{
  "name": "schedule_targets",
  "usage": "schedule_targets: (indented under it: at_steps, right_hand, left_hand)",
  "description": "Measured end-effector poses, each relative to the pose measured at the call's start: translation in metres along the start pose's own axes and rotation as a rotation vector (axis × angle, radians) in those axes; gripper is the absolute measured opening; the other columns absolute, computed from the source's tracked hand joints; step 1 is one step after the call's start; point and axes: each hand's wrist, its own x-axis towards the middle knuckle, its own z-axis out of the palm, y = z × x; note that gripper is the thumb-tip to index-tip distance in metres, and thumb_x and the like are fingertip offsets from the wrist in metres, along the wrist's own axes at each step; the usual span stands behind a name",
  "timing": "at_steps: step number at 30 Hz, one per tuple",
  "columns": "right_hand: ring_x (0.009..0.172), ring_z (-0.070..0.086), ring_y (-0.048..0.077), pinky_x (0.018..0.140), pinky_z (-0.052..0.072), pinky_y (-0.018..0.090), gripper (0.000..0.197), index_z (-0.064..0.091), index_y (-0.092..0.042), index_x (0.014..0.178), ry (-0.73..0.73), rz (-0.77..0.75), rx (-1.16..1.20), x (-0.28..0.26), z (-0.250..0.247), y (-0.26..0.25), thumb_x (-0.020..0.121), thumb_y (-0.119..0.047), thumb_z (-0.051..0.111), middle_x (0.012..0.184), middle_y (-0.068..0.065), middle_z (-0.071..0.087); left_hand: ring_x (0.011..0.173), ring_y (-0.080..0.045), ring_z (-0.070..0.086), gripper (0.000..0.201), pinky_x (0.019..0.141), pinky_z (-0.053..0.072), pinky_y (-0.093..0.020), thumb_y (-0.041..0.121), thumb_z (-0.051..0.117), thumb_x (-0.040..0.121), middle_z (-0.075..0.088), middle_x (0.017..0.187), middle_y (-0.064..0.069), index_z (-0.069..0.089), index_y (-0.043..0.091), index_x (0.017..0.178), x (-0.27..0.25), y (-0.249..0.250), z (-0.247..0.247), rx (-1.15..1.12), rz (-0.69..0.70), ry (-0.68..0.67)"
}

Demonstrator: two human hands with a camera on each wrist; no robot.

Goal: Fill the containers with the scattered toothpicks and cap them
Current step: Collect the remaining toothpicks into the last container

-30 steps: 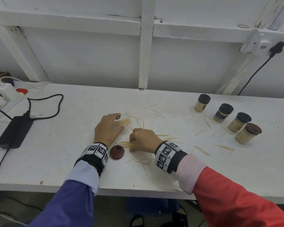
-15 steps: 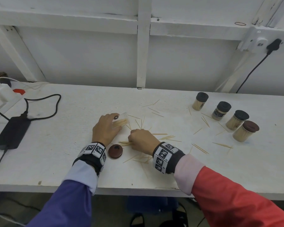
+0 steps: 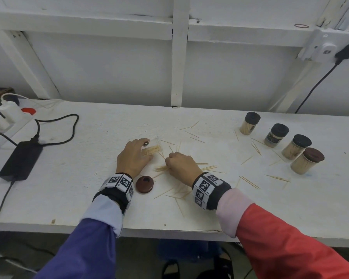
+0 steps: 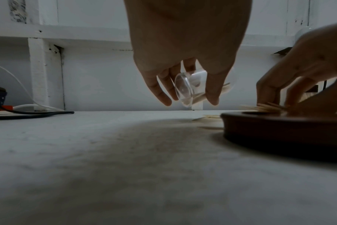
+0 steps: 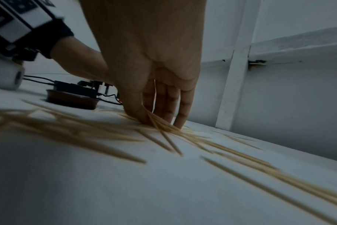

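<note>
My left hand [image 3: 134,158] grips a clear open container [image 3: 153,149], tilted on its side with a few toothpicks inside; the left wrist view shows its clear base [image 4: 184,89] between my fingers. My right hand [image 3: 180,165] is curled over a bunch of toothpicks [image 3: 161,168] on the white table [image 3: 89,178], and thumb and fingers pinch them against the surface [image 5: 156,121]. A brown cap [image 3: 144,184] lies flat by my left wrist. More toothpicks [image 3: 249,181] are scattered over the table to the right.
Several capped, filled containers [image 3: 296,147] stand at the back right, one with a brown lid [image 3: 307,161]. A black power adapter [image 3: 20,161] with its cable and a white power strip [image 3: 6,115] lie at the left. The table's front edge [image 3: 169,231] is near my forearms.
My right hand has shifted slightly, drawing the toothpick bunch together under its fingers. The left hand keeps the container in the same place.
</note>
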Motion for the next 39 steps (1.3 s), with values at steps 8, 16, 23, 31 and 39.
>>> schedule_targets:
  at_steps: [8,16,23,31,39]
  right_hand:
    - [0.088,0.057,0.029,0.063,0.035,0.033,0.018,0.062,-0.003,0.097,-0.003,0.051,-0.041,0.001,0.001,0.018,0.09,0.002,0.046,0.098,0.01,0.058]
    - [0.081,0.06,0.029,0.059,0.029,0.031,0.02,0.059,-0.01,0.098,0.074,0.088,-0.118,0.0,-0.002,0.02,0.09,0.001,0.044,0.092,0.007,0.063]
    - [0.067,0.057,0.026,0.048,0.014,0.026,0.02,0.062,-0.011,0.092,0.256,0.151,0.05,0.0,-0.008,0.019,0.084,0.005,0.052,0.082,0.005,0.065]
    - [0.057,0.036,0.02,0.046,0.005,0.023,0.024,0.057,-0.006,0.079,0.39,0.282,0.067,-0.001,-0.007,0.017,0.07,0.015,0.059,0.068,0.005,0.056]
    - [0.046,0.049,0.02,0.043,0.016,0.021,0.04,0.06,-0.013,0.066,0.375,0.162,0.005,-0.001,-0.011,0.009,0.041,0.015,0.073,0.056,-0.001,0.052]
  left_hand:
    - [0.122,-0.015,0.046,0.052,0.088,0.039,-0.035,0.028,0.07,0.084,0.056,0.126,0.006,0.052,0.027,0.133,0.0,0.002,0.0,-0.01,0.002,-0.024]
    - [0.122,-0.015,0.045,0.052,0.088,0.038,-0.034,0.029,0.069,0.085,0.056,0.127,0.007,0.051,0.028,0.133,0.0,0.003,-0.001,0.001,-0.008,-0.031]
    - [0.121,-0.017,0.045,0.049,0.087,0.04,-0.037,0.029,0.067,0.086,0.056,0.128,0.005,0.052,0.026,0.132,0.0,0.001,-0.003,0.011,-0.039,0.009]
    - [0.12,-0.014,0.046,0.051,0.089,0.039,-0.033,0.027,0.069,0.084,0.056,0.124,0.009,0.053,0.029,0.132,-0.001,0.003,-0.001,-0.035,0.036,-0.039]
    - [0.113,-0.009,0.05,0.053,0.096,0.044,-0.037,0.031,0.076,0.079,0.058,0.118,0.016,0.056,0.034,0.128,-0.002,0.004,0.004,-0.105,0.133,-0.142]
